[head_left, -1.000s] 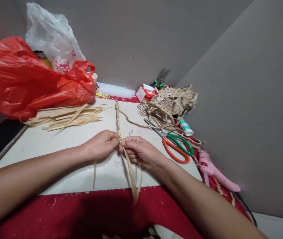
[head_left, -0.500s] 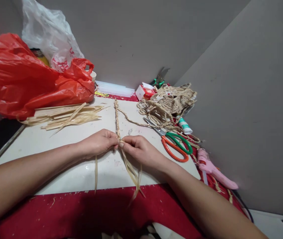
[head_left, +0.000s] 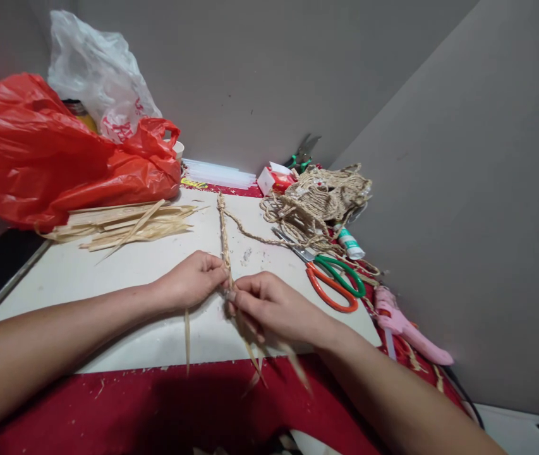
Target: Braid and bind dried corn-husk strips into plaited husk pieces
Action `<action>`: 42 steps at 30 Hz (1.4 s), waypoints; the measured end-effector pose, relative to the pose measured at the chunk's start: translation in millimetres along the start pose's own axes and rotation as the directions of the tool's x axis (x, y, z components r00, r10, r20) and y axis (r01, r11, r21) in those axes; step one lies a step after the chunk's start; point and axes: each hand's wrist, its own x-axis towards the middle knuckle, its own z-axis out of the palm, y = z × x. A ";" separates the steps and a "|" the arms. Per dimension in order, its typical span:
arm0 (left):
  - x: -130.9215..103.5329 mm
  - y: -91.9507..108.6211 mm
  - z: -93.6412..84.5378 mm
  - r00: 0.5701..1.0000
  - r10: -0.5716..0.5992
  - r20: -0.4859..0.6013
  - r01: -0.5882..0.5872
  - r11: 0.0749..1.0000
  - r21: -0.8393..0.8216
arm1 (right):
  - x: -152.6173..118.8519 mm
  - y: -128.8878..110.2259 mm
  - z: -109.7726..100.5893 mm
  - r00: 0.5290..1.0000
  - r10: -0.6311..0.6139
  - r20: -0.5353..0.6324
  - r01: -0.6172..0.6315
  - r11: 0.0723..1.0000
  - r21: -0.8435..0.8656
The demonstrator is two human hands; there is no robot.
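Observation:
A straw-coloured braid (head_left: 224, 237) lies on the white board (head_left: 155, 338), pointing away from me. My left hand (head_left: 200, 278) is closed in a pinch on the braid's near end. Just below and to the right, my right hand (head_left: 262, 300) pinches the same plant-fibre strands, its thumb and forefinger pressed together. Loose strand ends (head_left: 253, 360) hang from under the right hand toward the red cloth, blurred at the tips. One thin strand (head_left: 187, 341) hangs below my left hand. A twisted cord (head_left: 254, 238) runs from the braid's far end to the right.
Dry flat strips (head_left: 122, 222) lie at the left, by a red plastic bag (head_left: 74, 158). At the right are scissors (head_left: 333, 278), a heap of braided cord (head_left: 323, 196), a white-and-green tube (head_left: 351, 243) and a pink glue gun (head_left: 409, 325). Red cloth (head_left: 155, 411) covers the near side.
My right hand has moved slightly down and toward me along the strands, and the loose ends swing right. My left hand keeps its pinch on the braid.

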 end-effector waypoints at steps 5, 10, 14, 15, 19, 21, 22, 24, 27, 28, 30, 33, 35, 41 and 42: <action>-4.0 4.4 4.5 1.000 -0.020 -0.014 0.019 0.996 -0.091 | 5.4 8.9 13.7 0.981 -0.143 -0.130 0.109 0.966 -0.236; -4.5 3.5 5.2 0.998 -0.068 0.007 0.069 0.987 -0.143 | -10.8 -3.7 10.1 0.962 -0.274 -0.006 0.229 0.816 -0.531; -5.0 5.7 4.0 0.997 -0.067 0.044 0.075 0.974 -0.214 | -22.3 -15.1 -9.6 0.940 -0.328 -0.097 0.256 0.863 -0.437; -5.3 6.5 3.7 0.997 -0.065 0.048 0.074 0.971 -0.227 | -20.9 -14.8 -14.9 0.908 -0.355 -0.221 0.246 0.881 -0.404; -5.9 8.6 3.1 0.997 -0.051 0.062 0.065 0.964 -0.256 | -1.2 -2.6 -23.4 0.848 -0.359 -0.389 0.295 0.931 -0.217; -5.9 8.9 3.0 0.995 -0.030 0.098 0.055 0.962 -0.267 | 9.9 4.9 -20.0 0.938 -0.275 -0.210 0.276 0.961 -0.028; -5.9 8.8 2.9 0.994 -0.023 0.107 0.052 0.960 -0.274 | 14.1 7.8 -17.9 0.965 -0.231 -0.123 0.240 0.969 0.058; -5.7 8.6 2.5 0.995 -0.030 0.095 0.056 0.957 -0.284 | 19.5 11.6 -15.8 0.984 -0.172 -0.042 0.176 0.972 0.154; -4.5 7.1 1.2 0.994 -0.057 0.096 0.081 0.962 -0.262 | 22.3 13.4 -20.5 0.987 -0.159 -0.024 0.161 0.976 0.149; -3.8 6.0 0.7 0.991 -0.052 0.121 0.080 0.967 -0.242 | 22.7 13.8 -23.2 0.988 -0.157 0.002 0.155 0.979 0.134; -2.1 3.0 -0.7 0.987 -0.025 0.159 0.055 0.981 -0.184 | 24.0 15.2 -27.6 0.989 -0.130 0.066 0.120 0.983 0.140; -0.4 -0.5 -3.4 0.991 -0.001 0.133 0.003 1.000 -0.012 | 27.3 19.2 -26.4 0.994 -0.083 0.069 0.063 0.966 0.250; -1.2 0.4 -5.9 0.995 -0.007 0.098 -0.008 0.988 0.151 | 29.6 22.2 -20.2 0.998 -0.061 0.010 0.055 0.941 0.334; -12.3 16.4 -9.7 0.997 0.051 0.057 -0.074 0.817 0.572 | 31.8 25.3 -0.3 0.981 0.004 -0.195 0.071 0.924 0.375; -15.0 18.8 -7.9 0.998 0.049 0.047 -0.067 0.764 0.641 | 31.4 24.9 1.7 0.977 0.006 -0.212 0.077 0.921 0.381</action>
